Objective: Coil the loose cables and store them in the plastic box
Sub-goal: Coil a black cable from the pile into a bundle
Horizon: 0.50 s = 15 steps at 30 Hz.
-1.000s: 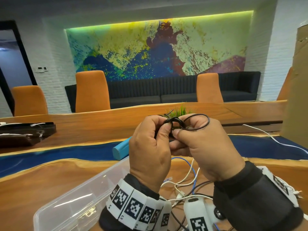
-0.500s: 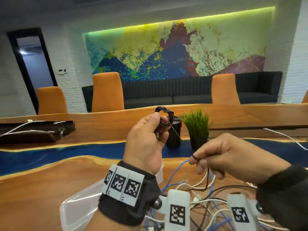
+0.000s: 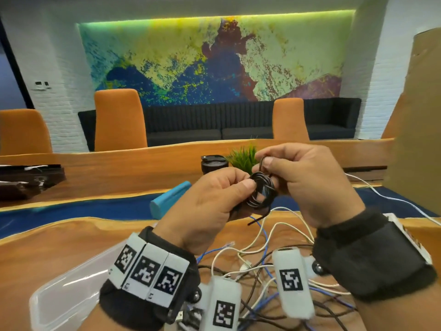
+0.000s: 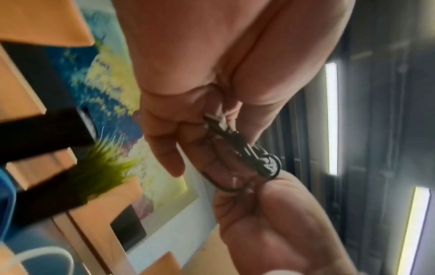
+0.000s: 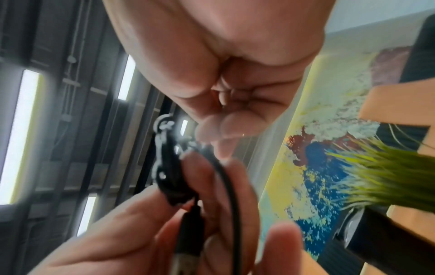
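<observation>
A thin black cable, wound into a small coil (image 3: 262, 192), is held up over the table between both hands. My left hand (image 3: 214, 201) grips the coil with thumb and fingers; the coil (image 4: 263, 161) shows at its fingertips in the left wrist view. My right hand (image 3: 305, 177) pinches the cable's loose strand (image 3: 261, 164) just above the coil; the black cable (image 5: 169, 171) is blurred in the right wrist view. A short cable end (image 3: 256, 220) hangs below. A clear plastic box (image 3: 71, 292) lies at the lower left. Loose white, blue and black cables (image 3: 262, 259) are tangled on the table below my hands.
A light-blue cylinder (image 3: 170, 198) lies on the blue strip of the wooden table (image 3: 59, 242). A black cup (image 3: 213, 164) and a small green plant (image 3: 243, 158) stand behind my hands. A cardboard sheet (image 3: 420, 130) rises at the right. Dark trays (image 3: 28, 177) sit far left.
My right hand, which was pulling the strand low and to the right, has come back up to the coil. The coil in my left hand now looks thicker.
</observation>
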### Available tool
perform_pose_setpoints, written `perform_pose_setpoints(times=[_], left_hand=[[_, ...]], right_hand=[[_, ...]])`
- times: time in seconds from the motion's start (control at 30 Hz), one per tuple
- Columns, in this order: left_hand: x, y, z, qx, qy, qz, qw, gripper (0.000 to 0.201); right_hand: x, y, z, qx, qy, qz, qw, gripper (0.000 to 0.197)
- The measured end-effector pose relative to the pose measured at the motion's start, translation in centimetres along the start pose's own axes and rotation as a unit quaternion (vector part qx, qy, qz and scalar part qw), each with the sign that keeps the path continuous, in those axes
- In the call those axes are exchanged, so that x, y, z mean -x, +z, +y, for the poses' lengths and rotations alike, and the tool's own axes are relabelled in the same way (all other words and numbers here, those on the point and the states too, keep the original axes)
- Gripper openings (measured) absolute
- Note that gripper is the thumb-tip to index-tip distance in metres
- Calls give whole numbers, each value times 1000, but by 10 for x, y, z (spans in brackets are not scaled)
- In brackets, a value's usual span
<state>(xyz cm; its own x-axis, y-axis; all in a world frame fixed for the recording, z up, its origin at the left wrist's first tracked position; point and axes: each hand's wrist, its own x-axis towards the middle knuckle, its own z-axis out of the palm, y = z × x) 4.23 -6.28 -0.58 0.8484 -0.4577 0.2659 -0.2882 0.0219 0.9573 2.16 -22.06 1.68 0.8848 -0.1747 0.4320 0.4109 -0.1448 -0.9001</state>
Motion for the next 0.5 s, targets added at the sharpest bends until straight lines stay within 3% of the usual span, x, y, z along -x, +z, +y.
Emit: perform_pose_setpoints(times=[0.1, 0.2, 0.3, 0.4, 0.5], left_hand=[[1, 2, 2, 34, 22, 14, 999, 10], [-4, -3, -2, -18, 59, 99, 993, 12], [-9, -9, -5, -25, 111, 194, 974, 14], [-10, -13, -6, -7, 132, 246, 960, 10], [-8, -16, -5, -34, 148, 250, 956, 20]], right_hand=[[-2, -5, 3, 31, -42, 10, 999, 19], [-7, -14, 9, 81, -95, 18, 992, 20], [-7, -17, 13, 213, -169, -43, 961, 21], [-5, -15, 13, 293, -149, -110, 938, 22], [-1, -10, 7, 289, -231, -64, 927, 22]])
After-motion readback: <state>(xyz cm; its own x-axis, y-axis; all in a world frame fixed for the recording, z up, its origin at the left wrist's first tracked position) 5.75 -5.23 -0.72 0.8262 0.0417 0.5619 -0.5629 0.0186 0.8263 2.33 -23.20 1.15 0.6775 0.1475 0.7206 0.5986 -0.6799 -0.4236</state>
